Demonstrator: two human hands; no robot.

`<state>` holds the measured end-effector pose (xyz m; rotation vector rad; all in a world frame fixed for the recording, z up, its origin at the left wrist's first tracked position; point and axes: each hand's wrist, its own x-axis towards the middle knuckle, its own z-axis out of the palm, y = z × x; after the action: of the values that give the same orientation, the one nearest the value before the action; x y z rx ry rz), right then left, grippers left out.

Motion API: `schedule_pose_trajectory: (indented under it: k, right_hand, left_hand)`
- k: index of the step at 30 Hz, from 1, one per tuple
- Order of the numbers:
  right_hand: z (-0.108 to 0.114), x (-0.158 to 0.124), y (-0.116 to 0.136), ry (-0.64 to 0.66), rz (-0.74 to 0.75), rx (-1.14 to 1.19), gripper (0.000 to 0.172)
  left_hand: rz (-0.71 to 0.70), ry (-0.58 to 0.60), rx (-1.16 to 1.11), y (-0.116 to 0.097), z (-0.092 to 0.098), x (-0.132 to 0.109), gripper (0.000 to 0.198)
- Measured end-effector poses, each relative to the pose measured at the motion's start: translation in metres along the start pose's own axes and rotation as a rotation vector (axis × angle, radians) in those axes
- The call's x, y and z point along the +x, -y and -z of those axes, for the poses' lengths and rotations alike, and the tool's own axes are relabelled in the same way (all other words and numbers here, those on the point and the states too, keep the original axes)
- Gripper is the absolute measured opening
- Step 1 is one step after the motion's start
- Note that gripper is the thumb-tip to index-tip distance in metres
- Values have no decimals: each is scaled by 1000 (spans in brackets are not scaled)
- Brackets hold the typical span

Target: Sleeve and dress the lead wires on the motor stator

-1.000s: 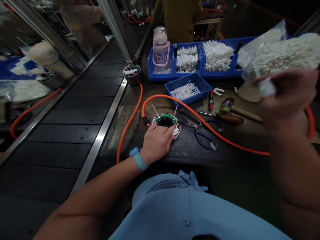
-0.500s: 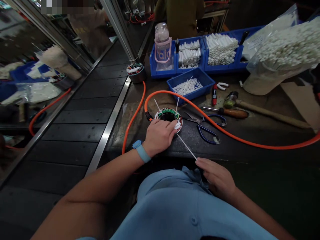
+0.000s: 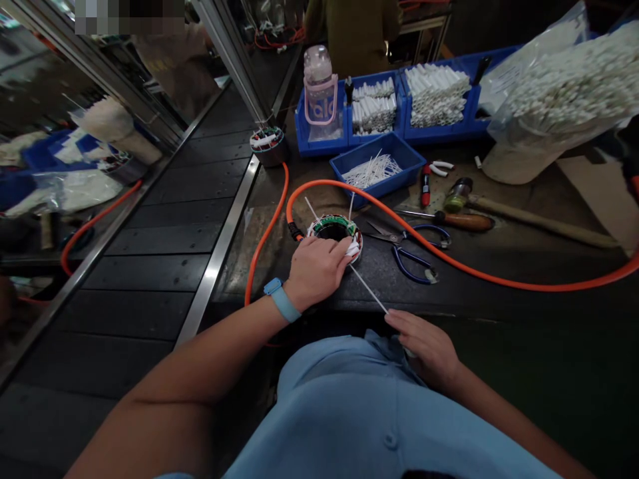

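A round stator ring with green and white windings lies on the dark bench near its front edge. My left hand, a blue band on its wrist, rests on the ring's near rim with fingers curled over it. My right hand is low, close to my body, pinching the near end of a thin white tie that runs taut up to the ring. Other white ties stick up from the ring's far side.
An orange hose loops around the ring. Blue-handled scissors, a wooden-handled tool and red cutters lie to the right. Blue bins of white ties and tubes, a bottle and a bag stand behind. A conveyor runs left.
My right hand came down from the bag at the upper right to the bench's front edge and now pinches a white tie; over the last half second it shifted slightly. My left hand stayed.
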<state>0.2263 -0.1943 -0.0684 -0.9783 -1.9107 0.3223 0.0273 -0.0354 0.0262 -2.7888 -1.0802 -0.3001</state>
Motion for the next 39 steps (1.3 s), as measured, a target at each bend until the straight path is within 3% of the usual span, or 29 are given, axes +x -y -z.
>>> schedule_pose_trajectory:
  k: [6,9,12,15,17,19,24,33,39]
  right_hand:
    - [-23,41,-10,-50,64,-16,29]
    - [-34,79,-16,-101,-162,69,24]
    - [-40,112,-20,-170,-496,377,12]
    - [-42,130,-23,-246,-699,720,17]
    - [-41,133,-24,-283,-766,855,29]
    - [-40,132,-24,-299,-811,933,36]
    - [-36,120,-24,-299,-828,1051,39]
    - [-38,108,-23,-328,-789,1090,32]
    - [-37,124,-31,-253,-968,1060,42]
  left_hand:
    - [12,34,53,-2,2,1,33]
    - [20,75,97,-2,3,2,31]
    - [19,87,51,-1,2,2,30]
    - [55,-39,-149,0,-3,0,35]
    - [118,-162,-294,1,-7,-2,46]
    - [130,-229,-386,2,-11,-3,43]
    - [9,-246,-432,4,-13,-2,19]
    - [-57,-280,-362,6,-16,-3,20]
    - [-57,-283,-349,7,-16,-3,21]
